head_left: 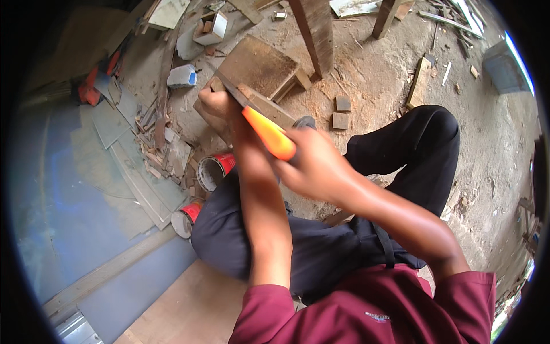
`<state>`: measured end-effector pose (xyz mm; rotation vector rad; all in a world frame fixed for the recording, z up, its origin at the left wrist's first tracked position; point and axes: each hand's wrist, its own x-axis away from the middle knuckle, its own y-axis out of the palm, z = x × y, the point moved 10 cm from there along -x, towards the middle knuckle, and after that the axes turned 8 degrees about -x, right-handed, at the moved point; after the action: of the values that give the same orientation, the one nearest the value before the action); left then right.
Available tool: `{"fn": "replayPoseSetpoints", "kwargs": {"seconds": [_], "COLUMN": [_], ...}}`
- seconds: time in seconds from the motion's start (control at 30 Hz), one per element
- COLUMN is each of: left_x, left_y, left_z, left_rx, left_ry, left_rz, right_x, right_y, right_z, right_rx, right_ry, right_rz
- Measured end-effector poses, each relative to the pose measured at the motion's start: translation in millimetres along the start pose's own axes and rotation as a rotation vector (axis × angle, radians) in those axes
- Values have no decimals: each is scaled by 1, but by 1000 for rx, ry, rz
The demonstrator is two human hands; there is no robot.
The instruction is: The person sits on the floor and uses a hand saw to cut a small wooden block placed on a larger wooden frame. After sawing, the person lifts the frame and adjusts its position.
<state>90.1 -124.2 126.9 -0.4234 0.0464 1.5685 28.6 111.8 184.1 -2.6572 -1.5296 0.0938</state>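
Note:
My right hand (312,163) is closed round the wide end of a hand tool's orange-yellow handle (269,135). Its long, narrow dark blade (226,83) points up and to the left; blur hides whether it is a saw or a file. Close beside the blade, my left hand (216,106) is closed over a small piece of wood (216,85), its fingers partly out of sight. Both are at the near left side of a low, worn wooden bench (260,63). A wooden strip (266,109) runs along the bench's near edge, right of the blade.
Two small square wood blocks (342,112) lie on the dusty floor right of the bench, among sawdust. Red cans (215,170) stand by my left knee, near wood scraps (166,152). A wooden leg (316,37) rises behind the bench. A wood offcut (420,83) lies farther right.

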Motion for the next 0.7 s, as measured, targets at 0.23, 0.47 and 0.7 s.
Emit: {"fn": "replayPoseSetpoints", "kwargs": {"seconds": [0.23,0.47,0.7], "left_x": [13,15,-4], "left_y": [11,69,16], "left_z": [-12,-108,-16], "left_rx": [143,1090,-99], "left_ry": [-123,-588,70], "left_rz": [-108,-285,114], "right_x": [-40,-72,38], "right_y": [-10,0,-15], "right_z": [16,-7,-5], "right_rx": [-24,-17,-51], "right_ry": [53,-116,-83], "right_rz": [79,4,84]}}
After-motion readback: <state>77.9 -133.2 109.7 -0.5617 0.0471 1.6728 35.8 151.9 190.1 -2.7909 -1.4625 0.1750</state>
